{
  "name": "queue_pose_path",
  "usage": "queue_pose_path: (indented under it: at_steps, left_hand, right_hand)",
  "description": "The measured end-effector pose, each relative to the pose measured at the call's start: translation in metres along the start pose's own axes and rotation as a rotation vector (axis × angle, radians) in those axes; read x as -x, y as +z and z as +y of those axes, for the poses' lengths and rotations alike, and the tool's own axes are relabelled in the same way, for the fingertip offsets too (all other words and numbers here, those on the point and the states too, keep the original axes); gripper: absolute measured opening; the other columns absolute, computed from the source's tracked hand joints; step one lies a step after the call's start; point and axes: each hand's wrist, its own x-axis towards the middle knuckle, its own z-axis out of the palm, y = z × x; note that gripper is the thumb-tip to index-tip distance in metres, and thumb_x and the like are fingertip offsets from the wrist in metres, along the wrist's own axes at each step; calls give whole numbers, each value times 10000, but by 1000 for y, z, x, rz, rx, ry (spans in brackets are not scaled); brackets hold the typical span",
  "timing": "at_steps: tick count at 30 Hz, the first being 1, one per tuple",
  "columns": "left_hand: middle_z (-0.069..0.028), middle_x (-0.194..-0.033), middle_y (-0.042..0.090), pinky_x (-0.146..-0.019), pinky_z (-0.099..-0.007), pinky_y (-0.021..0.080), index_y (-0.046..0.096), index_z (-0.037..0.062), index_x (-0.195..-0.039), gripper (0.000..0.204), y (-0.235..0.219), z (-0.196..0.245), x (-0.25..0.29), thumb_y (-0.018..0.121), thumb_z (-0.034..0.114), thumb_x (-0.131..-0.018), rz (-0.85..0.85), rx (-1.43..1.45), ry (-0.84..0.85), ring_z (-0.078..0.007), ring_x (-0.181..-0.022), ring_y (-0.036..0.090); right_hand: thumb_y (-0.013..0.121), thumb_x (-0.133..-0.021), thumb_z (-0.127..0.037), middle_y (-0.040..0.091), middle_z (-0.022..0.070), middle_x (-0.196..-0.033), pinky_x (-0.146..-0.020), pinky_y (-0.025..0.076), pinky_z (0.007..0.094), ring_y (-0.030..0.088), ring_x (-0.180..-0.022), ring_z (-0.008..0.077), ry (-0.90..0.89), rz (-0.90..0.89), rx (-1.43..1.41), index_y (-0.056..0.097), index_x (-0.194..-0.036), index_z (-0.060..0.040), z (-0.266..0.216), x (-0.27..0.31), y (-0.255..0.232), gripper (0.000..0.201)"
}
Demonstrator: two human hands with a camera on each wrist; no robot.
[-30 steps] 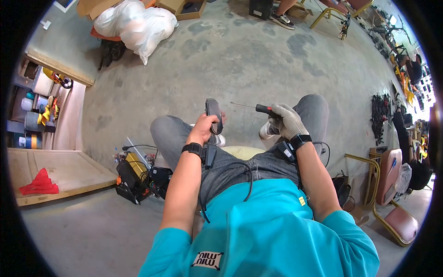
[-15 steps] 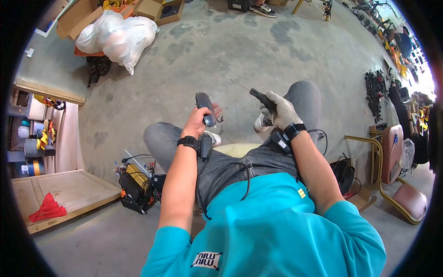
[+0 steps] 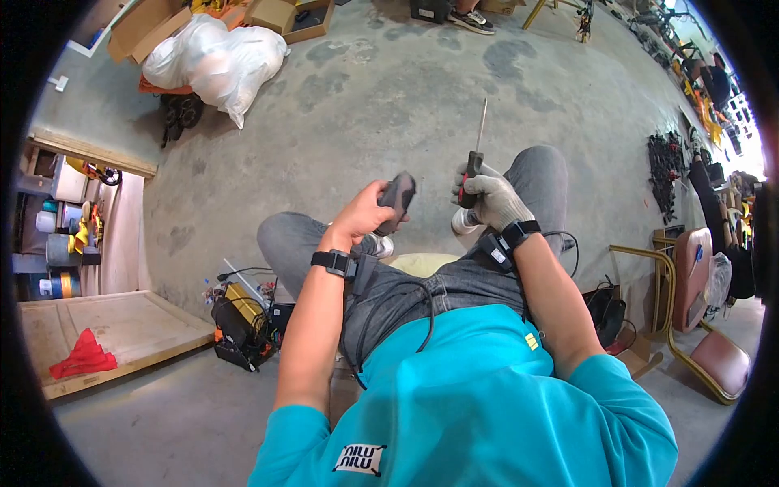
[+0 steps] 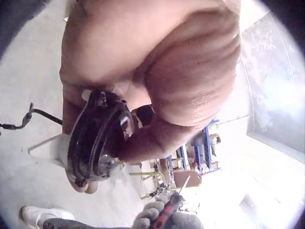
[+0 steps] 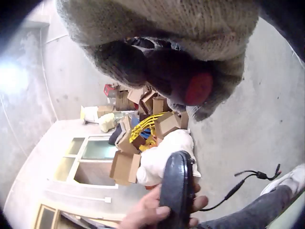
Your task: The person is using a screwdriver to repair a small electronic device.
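L hand [image 3: 363, 217] bare, gripping the dark oval device [image 3: 398, 199], thumb one side, fingers wrapped round the other. Device was up in the air btwn the knees, approx centre of head view, tilted toward 1 o'clock; prob held there so it sat in easy sight & reach of both hands. Left wrist view showed its edge as dark layered rims; couldn't tell if the shell had come apart. Thin black cable [image 5: 233, 191] trailed loose beside it, toward 2 o'clock in right wrist view, clear of the fingers.

R hand [image 3: 497, 200], in a knit glove, had its fingers curled round the black & red handle of the screwdriver [image 3: 471, 178]. Tool was near the device, at approx 3 o'clock, not touching. Shaft pointed to just past 12 o'clock, away from body & from L hand, so tip wasn't on any screw; looked like a carry or pause grip, not a turning one. Glove prob there for grip/protection; bare L hand prob for better feel.

Legs in grey jeans [image 3: 540, 187] spread either side, leaving free working room. Farther off, apart from the work: white bag [image 3: 215, 69] on floor at 10 o'clock, red cloth [image 3: 84, 357] on wooden board [image 3: 154, 325] at 8, chair [image 3: 692, 272] btwn 3 & 4.
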Motion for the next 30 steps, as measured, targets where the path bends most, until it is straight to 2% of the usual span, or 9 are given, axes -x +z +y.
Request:
queue_pose_path:
  at_steps: [5,10,13,15,18,20,24,26,30]
  left_hand:
    - [-123,-1139,692,-823,-325,544,557,-30,-1357,554,20,15,4,668,-7,-815,-111,-277,62,-183,-941,690]
    - [-105,-1145,684,-857,-328,534,575,4,-1353,559,25,19,0,685,20,-805,-195,-457,165,-175,-1013,655]
    - [-105,-1173,658,-878,-330,526,582,16,-1345,553,27,19,1,711,42,-808,-181,-484,247,-183,-1045,636]
    - [-109,-1192,642,-889,-331,521,581,19,-1342,551,27,27,6,729,55,-812,-132,-482,256,-192,-1055,631]
    - [-105,-1232,615,-916,-355,531,585,8,-1322,504,24,35,15,754,89,-854,3,-377,199,-194,-1064,629]
    - [-92,-1215,617,-936,-380,549,579,12,-1318,454,19,24,11,744,111,-907,112,106,258,-175,-1098,624]
    - [-61,-1250,608,-963,-396,550,541,62,-1356,381,21,-7,4,643,100,-991,-33,485,341,-208,-1103,638]
    - [-58,-1286,606,-994,-424,529,549,81,-1362,344,34,-13,7,595,181,-1036,-23,403,319,-232,-1122,631]
    - [-79,-1379,572,-1055,-484,466,484,128,-1458,513,47,-13,3,432,471,-1079,-80,586,296,-272,-1236,568]
  right_hand:
    - [697,-878,-168,609,73,-987,-769,537,340,606,-844,179,59,-26,362,629,-1087,-12,1,-1,-4,269]
    - [716,-874,-251,623,39,-955,-698,488,285,587,-805,145,-22,-32,549,647,-1138,-30,-7,17,21,351]
    - [740,-851,-220,658,28,-974,-685,491,252,597,-774,119,227,-212,539,642,-1219,-35,-11,20,19,424]
    - [742,-849,-200,660,36,-976,-674,493,247,600,-771,113,202,-225,549,640,-1225,-25,-10,22,24,428]
    - [739,-857,-179,665,54,-982,-652,494,243,606,-763,107,175,-221,493,635,-1230,-3,-9,24,23,426]
    - [735,-867,-177,667,65,-984,-642,493,244,609,-757,106,168,-213,426,633,-1230,9,-7,21,20,420]
    - [729,-889,-179,677,69,-946,-613,469,238,604,-724,114,138,-185,274,636,-1234,3,0,12,10,401]
    - [723,-902,-160,615,86,-935,-427,417,277,581,-676,155,157,-186,222,597,-1250,3,1,12,13,405]
    - [750,-883,-191,626,67,-961,-529,472,275,594,-720,154,167,-242,281,610,-1224,-19,4,12,14,407]
